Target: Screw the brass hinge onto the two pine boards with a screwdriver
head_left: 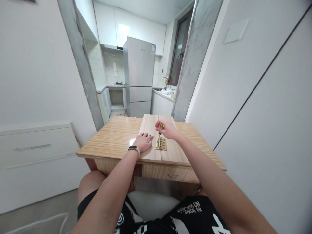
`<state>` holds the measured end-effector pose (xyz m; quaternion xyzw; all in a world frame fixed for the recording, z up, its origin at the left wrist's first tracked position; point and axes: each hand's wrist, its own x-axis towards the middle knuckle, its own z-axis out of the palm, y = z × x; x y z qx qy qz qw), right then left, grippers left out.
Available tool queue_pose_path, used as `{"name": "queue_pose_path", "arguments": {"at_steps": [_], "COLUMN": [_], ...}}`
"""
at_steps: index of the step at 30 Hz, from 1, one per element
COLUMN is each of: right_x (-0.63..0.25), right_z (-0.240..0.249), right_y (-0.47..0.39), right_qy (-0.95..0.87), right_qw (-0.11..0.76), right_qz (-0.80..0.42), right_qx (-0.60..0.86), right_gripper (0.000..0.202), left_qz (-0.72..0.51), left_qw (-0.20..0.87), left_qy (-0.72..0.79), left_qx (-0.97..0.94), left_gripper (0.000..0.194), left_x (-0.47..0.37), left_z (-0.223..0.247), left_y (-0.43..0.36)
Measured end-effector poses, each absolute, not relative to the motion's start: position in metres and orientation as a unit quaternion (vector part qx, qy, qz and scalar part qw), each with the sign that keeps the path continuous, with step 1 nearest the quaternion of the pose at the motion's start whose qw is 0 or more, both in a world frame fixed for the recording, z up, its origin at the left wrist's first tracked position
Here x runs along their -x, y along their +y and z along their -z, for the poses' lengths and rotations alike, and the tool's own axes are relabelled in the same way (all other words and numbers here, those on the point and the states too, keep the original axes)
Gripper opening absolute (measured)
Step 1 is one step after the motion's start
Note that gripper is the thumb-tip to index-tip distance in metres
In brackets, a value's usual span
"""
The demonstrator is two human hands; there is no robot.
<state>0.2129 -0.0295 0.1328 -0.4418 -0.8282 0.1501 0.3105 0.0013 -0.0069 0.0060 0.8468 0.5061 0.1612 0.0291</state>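
Note:
A brass hinge (163, 144) lies opened flat across the seam between two pale wooden boards (149, 125) on the table. In my right hand (168, 130) is a screwdriver (161, 126) with a yellow and black handle, held from above. Its shaft points down at the left part of the hinge; whether the tip sits in a screw is too small to tell. My left hand (143, 142) rests with fingers spread on the left board, just left of the hinge. A small dark thin object shows by its fingers, too small to name.
Under the boards stands a wood-grain table (109, 136) with a drawer (161, 172) at its front. Beyond it are a grey fridge (140, 71) and a sink counter (163, 97). White walls flank both sides, with a white cabinet (36, 162) at left.

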Motion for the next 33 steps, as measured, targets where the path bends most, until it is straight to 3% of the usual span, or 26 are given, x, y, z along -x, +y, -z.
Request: {"name": "queue_pose_path", "arguments": {"at_steps": [8,13,18,22,28,33], "right_x": [-0.215,-0.214,-0.209,-0.208,-0.211,-0.213], "right_z": [-0.14,-0.132,-0.121,-0.12,-0.119,-0.111], "right_y": [-0.04,-0.042,-0.043,-0.046,-0.049,-0.045], "right_qy": [-0.778,-0.79,-0.784,-0.769,-0.754,-0.746], "right_qw": [0.298,0.329,0.379,0.392,0.41,0.434], "right_qz": [-0.325,-0.238,-0.153,-0.135,-0.132,-0.146], "right_qx": [0.448,0.459,0.467,0.487,0.496,0.484], "right_gripper": [0.024,0.02,0.03,0.034,0.032,0.024], "left_qz": [-0.163,-0.163,-0.194,-0.286,-0.534,-0.584], "left_qw": [0.025,0.028,0.04,0.073,0.196,0.243], "left_qy": [0.509,0.507,0.502,0.493,0.435,0.321], "left_qx": [-0.845,-0.846,-0.842,-0.819,-0.698,-0.705], "left_gripper": [0.049,0.049,0.049,0.047,0.037,0.042], "left_x": [-0.001,-0.001,-0.001,0.001,-0.011,-0.037], "left_z": [-0.006,-0.003,0.001,-0.004,-0.038,-0.076], "left_y": [-0.008,-0.005,0.002,0.006,-0.013,-0.032]}}
